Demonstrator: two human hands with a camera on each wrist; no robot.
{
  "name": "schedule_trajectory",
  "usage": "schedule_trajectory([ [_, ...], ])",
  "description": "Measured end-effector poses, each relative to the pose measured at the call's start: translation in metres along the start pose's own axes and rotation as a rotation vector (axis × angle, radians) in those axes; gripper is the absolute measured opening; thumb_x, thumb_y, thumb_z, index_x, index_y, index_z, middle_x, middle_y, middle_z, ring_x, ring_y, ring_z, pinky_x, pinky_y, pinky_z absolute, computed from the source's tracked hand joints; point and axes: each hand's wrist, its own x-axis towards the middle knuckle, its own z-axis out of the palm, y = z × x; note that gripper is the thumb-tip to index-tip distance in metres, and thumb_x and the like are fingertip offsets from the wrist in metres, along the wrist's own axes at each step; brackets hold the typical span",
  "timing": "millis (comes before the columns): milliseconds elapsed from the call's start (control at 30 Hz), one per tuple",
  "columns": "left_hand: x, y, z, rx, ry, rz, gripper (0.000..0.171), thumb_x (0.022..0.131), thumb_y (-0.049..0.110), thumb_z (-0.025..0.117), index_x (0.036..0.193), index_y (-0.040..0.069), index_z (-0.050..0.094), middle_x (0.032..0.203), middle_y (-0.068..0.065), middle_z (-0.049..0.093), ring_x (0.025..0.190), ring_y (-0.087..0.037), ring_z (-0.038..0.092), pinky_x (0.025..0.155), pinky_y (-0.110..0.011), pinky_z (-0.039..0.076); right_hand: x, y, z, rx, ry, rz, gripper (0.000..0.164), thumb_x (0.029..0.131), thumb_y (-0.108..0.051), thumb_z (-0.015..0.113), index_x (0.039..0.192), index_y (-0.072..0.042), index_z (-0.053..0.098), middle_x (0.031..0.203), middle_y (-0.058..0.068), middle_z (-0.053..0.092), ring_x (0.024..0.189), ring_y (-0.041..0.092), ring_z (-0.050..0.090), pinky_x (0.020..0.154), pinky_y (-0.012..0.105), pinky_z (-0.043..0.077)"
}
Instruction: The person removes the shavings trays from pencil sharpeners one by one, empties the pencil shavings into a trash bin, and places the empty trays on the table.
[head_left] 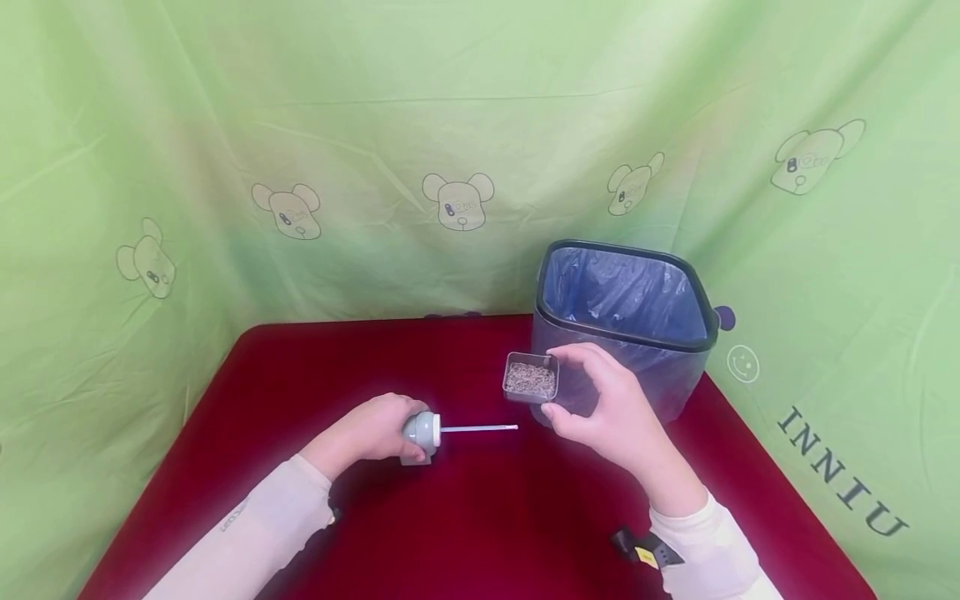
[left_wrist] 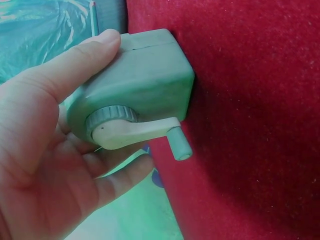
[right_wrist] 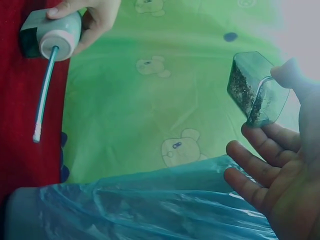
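My left hand (head_left: 378,429) grips a grey-green pencil sharpener (left_wrist: 145,75) with a hand crank (left_wrist: 142,131) on its rear. A pencil (head_left: 480,428) sticks out of the sharpener's front, its free end pointing right toward the bin. With thumb and fingertips my right hand (head_left: 611,408) holds a small clear shavings drawer (head_left: 531,379) above the table, just in front of the bin. Dark pencil shavings (right_wrist: 243,92) lie inside the drawer. In the right wrist view the drawer looks tilted, and the sharpener (right_wrist: 67,27) shows at the upper left.
A bin (head_left: 622,337) lined with a translucent bag stands at the back right of the red-covered table (head_left: 360,358). Green curtains (head_left: 375,125) with printed bear heads surround the table's back and sides.
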Motion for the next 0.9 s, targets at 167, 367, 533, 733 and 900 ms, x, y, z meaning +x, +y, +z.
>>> schedule_trajectory([
  [167, 0.000, -0.002, 0.001, 0.005, 0.009, 0.007, 0.061, 0.072, 0.040, 0.091, 0.123, 0.013, 0.070, 0.095, 0.009, 0.067, 0.083, -0.009, 0.059, 0.077, -0.031, 0.053, 0.002, -0.001, -0.008, -0.014, 0.006, -0.009, 0.063, 0.069, -0.011, 0.091, 0.126, -0.011, 0.065, 0.121, 0.002, 0.068, 0.113, 0.017, 0.062, 0.095, 0.029, 0.049],
  [367, 0.000, 0.000, 0.001, 0.003, 0.013, 0.005, 0.060, 0.072, 0.039, 0.091, 0.123, 0.013, 0.070, 0.096, 0.008, 0.067, 0.085, -0.009, 0.059, 0.079, -0.032, 0.053, 0.003, 0.001, -0.016, 0.011, 0.012, 0.016, 0.061, 0.070, -0.008, 0.089, 0.126, -0.011, 0.066, 0.119, 0.002, 0.069, 0.113, 0.016, 0.061, 0.098, 0.018, 0.044],
  [533, -0.002, 0.002, 0.000, -0.011, 0.010, -0.003, 0.061, 0.072, 0.037, 0.092, 0.122, 0.012, 0.070, 0.097, 0.006, 0.068, 0.085, -0.012, 0.060, 0.079, -0.034, 0.054, 0.006, 0.003, -0.022, 0.018, 0.024, 0.014, 0.060, 0.070, -0.005, 0.087, 0.126, -0.011, 0.067, 0.116, 0.002, 0.069, 0.110, 0.019, 0.062, 0.097, 0.018, 0.044],
  [733, -0.002, 0.002, 0.002, 0.001, 0.009, -0.016, 0.061, 0.071, 0.039, 0.093, 0.122, 0.013, 0.070, 0.097, 0.007, 0.068, 0.086, -0.011, 0.060, 0.080, -0.034, 0.054, 0.008, 0.002, -0.029, -0.010, 0.025, 0.024, 0.060, 0.070, -0.007, 0.089, 0.126, -0.011, 0.066, 0.116, 0.001, 0.069, 0.111, 0.017, 0.062, 0.098, 0.018, 0.043],
  [900, -0.002, 0.003, 0.002, -0.002, 0.013, -0.011, 0.061, 0.071, 0.038, 0.093, 0.122, 0.013, 0.070, 0.097, 0.006, 0.068, 0.086, -0.012, 0.060, 0.081, -0.035, 0.054, 0.011, 0.001, -0.036, -0.019, 0.024, 0.018, 0.060, 0.070, -0.007, 0.089, 0.126, -0.010, 0.066, 0.116, 0.002, 0.069, 0.112, 0.018, 0.062, 0.099, 0.016, 0.041],
])
